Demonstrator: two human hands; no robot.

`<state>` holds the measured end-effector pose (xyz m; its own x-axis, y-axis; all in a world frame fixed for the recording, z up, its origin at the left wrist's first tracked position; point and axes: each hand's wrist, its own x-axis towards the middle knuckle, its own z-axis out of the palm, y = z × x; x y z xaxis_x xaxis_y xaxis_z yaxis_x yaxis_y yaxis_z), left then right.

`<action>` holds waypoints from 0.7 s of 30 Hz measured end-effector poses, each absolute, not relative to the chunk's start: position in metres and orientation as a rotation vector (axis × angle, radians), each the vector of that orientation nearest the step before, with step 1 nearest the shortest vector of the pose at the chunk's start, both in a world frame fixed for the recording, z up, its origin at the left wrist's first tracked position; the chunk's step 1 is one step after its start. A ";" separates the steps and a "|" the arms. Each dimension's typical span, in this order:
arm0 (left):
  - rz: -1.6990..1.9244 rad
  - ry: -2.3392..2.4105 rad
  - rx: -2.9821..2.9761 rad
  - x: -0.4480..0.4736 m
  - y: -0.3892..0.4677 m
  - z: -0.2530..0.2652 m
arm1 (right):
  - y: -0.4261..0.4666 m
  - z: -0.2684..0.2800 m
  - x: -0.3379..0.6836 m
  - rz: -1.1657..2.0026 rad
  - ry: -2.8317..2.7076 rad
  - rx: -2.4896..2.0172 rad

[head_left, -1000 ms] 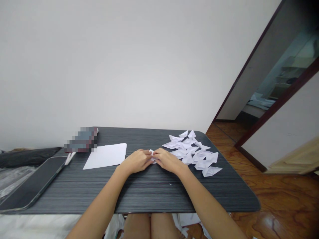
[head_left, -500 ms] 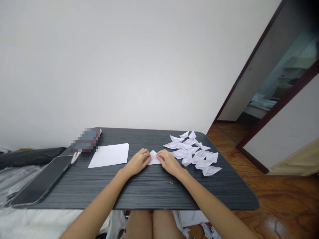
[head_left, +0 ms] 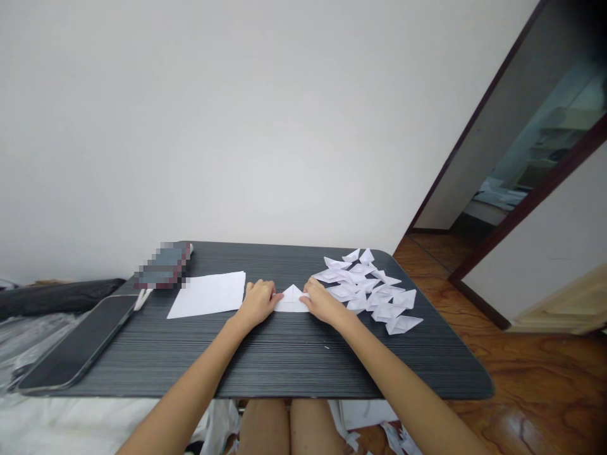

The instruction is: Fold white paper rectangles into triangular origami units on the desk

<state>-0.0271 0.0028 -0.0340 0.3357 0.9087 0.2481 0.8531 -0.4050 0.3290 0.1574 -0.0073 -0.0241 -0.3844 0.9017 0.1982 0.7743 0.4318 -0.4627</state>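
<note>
1. Far left, a dark flat slab hugs the left edge of the table, clear plastic just past it; what that plastic wraps, I cannot tell.
2. Moving in, a pixelated object sits toward the back edge, with white sheets lying flat close by, their right edge just beside the left hand.
3. Here's the left hand, its grip closed, thumb and fingers clamped on the folded paper's left end.
4. Dead centre, the folded paper lies on the table between both hands, peak pointing to the back, straight edge facing the front, dark tabletop stretching from there to the front edge.
5. And the right hand! Grip pinched on the right end, a tiny white scrap nearer the front.
6. Close on its right, white paper boats crowd together, some overlapping, with tabletop running on to the rounded right corner.
</note>
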 end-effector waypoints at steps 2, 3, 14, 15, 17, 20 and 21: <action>0.591 1.661 2.436 -0.028 0.001 -0.033 | -0.011 -0.022 0.155 0.409 -2.221 -1.460; 0.594 1.674 2.431 -0.028 0.000 -0.033 | -0.013 -0.023 0.154 0.398 -2.203 -1.475; 0.586 1.446 2.501 -0.034 -0.007 -0.029 | -0.028 -0.030 0.161 0.307 -2.164 -1.541; 0.588 1.424 2.495 -0.033 -0.007 -0.029 | -0.029 -0.030 0.161 0.318 -2.162 -1.526; 0.608 1.419 2.447 -0.032 -0.007 -0.029 | -0.030 -0.030 0.162 0.325 -2.154 -1.483; 0.663 1.442 2.336 -0.029 -0.008 -0.028 | -0.030 -0.033 0.161 0.328 -2.149 -1.378; 0.679 1.426 2.313 -0.028 -0.008 -0.027 | -0.029 -0.034 0.161 0.331 -2.150 -1.335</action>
<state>-0.0279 -0.0083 -0.0268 0.3821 0.8978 0.2189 0.7358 -0.4389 0.5157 0.1608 -0.0289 -0.0345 -0.3306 0.8789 0.3439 0.7346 0.4684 -0.4909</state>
